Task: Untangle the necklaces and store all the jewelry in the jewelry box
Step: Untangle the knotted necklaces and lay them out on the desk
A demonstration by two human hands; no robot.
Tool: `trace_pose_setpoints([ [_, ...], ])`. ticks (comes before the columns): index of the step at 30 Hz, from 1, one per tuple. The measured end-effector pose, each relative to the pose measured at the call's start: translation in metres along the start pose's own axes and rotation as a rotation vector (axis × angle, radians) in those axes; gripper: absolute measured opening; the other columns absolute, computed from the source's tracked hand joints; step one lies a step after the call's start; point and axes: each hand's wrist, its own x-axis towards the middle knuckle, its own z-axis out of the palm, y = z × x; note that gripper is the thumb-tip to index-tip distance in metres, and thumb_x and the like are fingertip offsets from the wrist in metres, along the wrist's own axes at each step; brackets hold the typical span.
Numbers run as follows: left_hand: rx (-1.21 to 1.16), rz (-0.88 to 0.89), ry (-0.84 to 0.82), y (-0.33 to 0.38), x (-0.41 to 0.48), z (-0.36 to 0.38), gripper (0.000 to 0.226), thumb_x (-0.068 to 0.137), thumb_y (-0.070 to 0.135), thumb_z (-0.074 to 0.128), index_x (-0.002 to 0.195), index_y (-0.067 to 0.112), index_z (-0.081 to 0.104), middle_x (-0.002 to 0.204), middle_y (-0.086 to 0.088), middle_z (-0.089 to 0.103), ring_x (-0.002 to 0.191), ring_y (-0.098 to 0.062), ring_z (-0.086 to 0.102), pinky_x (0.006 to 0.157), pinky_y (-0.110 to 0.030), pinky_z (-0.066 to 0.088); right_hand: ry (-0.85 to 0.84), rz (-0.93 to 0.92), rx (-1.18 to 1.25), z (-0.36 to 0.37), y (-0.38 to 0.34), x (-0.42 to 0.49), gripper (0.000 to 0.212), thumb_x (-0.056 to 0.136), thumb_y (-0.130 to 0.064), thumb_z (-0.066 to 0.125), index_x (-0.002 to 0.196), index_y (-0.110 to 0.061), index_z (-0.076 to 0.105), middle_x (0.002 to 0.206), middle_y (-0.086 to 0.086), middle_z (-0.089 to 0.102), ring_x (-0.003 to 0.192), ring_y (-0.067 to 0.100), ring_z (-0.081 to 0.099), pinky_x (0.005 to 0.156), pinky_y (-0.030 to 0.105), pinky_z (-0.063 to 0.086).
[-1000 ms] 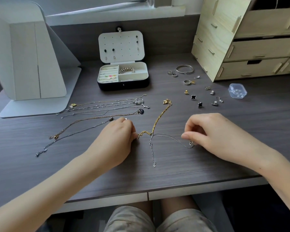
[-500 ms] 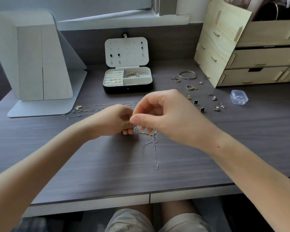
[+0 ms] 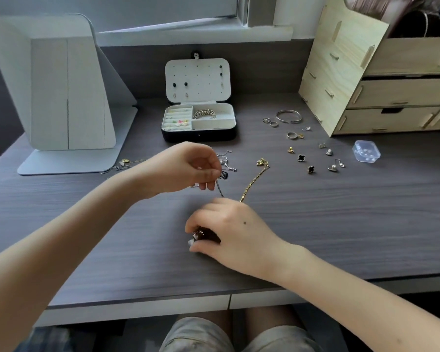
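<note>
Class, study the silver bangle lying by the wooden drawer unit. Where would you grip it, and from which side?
Probably from above: the bangle lies flat on the desk, so pinch its thin band with fingers inside and outside the loop, on the far arc, away from the small rings.

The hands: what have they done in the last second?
The left hand rose off the desk, pinching the silver chain. The right hand swung leftward, toward the desk's front edge. Gold chain, jewelry box and loose rings stayed put.
</note>
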Motion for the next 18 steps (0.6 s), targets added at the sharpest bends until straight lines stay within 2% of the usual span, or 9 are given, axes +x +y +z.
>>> trace_pose_setpoints([
  [3, -0.061, 0.044, 0.027, 0.004, -0.001, 0.001, 0.008, 0.089, 0.005, 0.058, 0.082, 0.009, 0.059, 0.066, -0.002, 0.064, 0.055, -0.005, 0.052, 0.05, -0.011, 0.038, 0.177, 0.064, 0.003, -0.013, 0.005, -0.008, 0.014, 0.074, -0.028, 0.068, 0.073, -0.015, 0.066, 0.071, -0.004, 0.065, 0.069, 0.019, 0.058, 0.064, 0.031, 0.043],
  [5, -0.113, 0.077, 0.05, 0.006, -0.001, 0.001, 0.007, 0.088, 0.007, 0.06, 0.082, 0.009, 0.059, 0.068, -0.003, 0.065, 0.061, -0.01, 0.055, 0.06, -0.023, 0.045, 0.291, 0.164, -0.043, -0.027, 0.012, -0.015, 0.02, 0.074, -0.04, 0.064, 0.069, -0.02, 0.064, 0.067, -0.01, 0.061, 0.065, 0.012, 0.054, 0.06, 0.029, 0.043],
  [8, -0.109, 0.094, 0.068, 0.01, 0.001, 0.001, 0.006, 0.082, 0.022, 0.065, 0.079, 0.018, 0.061, 0.069, 0.0, 0.068, 0.065, -0.013, 0.058, 0.065, -0.052, 0.047, 0.201, 0.216, -0.134, -0.037, 0.018, -0.029, 0.029, 0.071, -0.055, 0.054, 0.073, -0.028, 0.065, 0.067, -0.014, 0.055, 0.065, 0.006, 0.045, 0.057, 0.023, 0.039],
  [10, -0.073, 0.089, 0.066, 0.014, 0.003, 0.001, 0.007, 0.077, 0.032, 0.06, 0.078, 0.025, 0.061, 0.07, 0.002, 0.069, 0.066, -0.011, 0.059, 0.063, -0.062, 0.046, 0.08, 0.167, -0.209, -0.033, 0.019, -0.039, 0.031, 0.072, -0.056, 0.051, 0.084, -0.035, 0.07, 0.068, -0.013, 0.053, 0.066, 0.01, 0.046, 0.055, 0.022, 0.039],
  [12, -0.053, 0.088, 0.076, 0.016, 0.006, 0.002, 0.005, 0.078, 0.031, 0.06, 0.077, 0.026, 0.061, 0.069, 0.004, 0.069, 0.065, -0.011, 0.059, 0.062, -0.058, 0.047, 0.012, 0.143, -0.228, -0.03, 0.025, -0.047, 0.031, 0.075, -0.054, 0.05, 0.091, -0.039, 0.072, 0.068, -0.01, 0.051, 0.064, 0.011, 0.046, 0.053, 0.022, 0.038],
  [15, -0.062, 0.099, 0.108, 0.014, 0.013, 0.004, 0.01, 0.088, 0.014, 0.061, 0.079, 0.018, 0.06, 0.066, 0.004, 0.067, 0.06, -0.006, 0.058, 0.062, -0.035, 0.042, 0.008, 0.206, -0.164, -0.035, 0.037, -0.051, 0.03, 0.077, -0.052, 0.049, 0.091, -0.041, 0.073, 0.067, -0.01, 0.05, 0.064, 0.007, 0.039, 0.055, 0.024, 0.036],
  [16, -0.064, 0.1, 0.113, 0.015, 0.013, 0.004, 0.012, 0.089, 0.011, 0.06, 0.079, 0.017, 0.06, 0.066, 0.005, 0.067, 0.059, -0.005, 0.058, 0.062, -0.025, 0.042, 0.004, 0.221, -0.158, -0.038, 0.04, -0.052, 0.03, 0.077, -0.053, 0.048, 0.091, -0.041, 0.073, 0.067, -0.011, 0.05, 0.064, 0.007, 0.039, 0.055, 0.024, 0.037],
  [18, -0.074, 0.105, 0.117, 0.015, 0.014, 0.005, 0.013, 0.089, 0.01, 0.059, 0.079, 0.017, 0.06, 0.066, 0.005, 0.066, 0.059, -0.006, 0.058, 0.059, -0.015, 0.042, -0.022, 0.23, -0.158, -0.043, 0.044, -0.055, 0.031, 0.077, -0.054, 0.048, 0.092, -0.042, 0.072, 0.067, -0.013, 0.049, 0.064, 0.007, 0.04, 0.055, 0.024, 0.037],
])
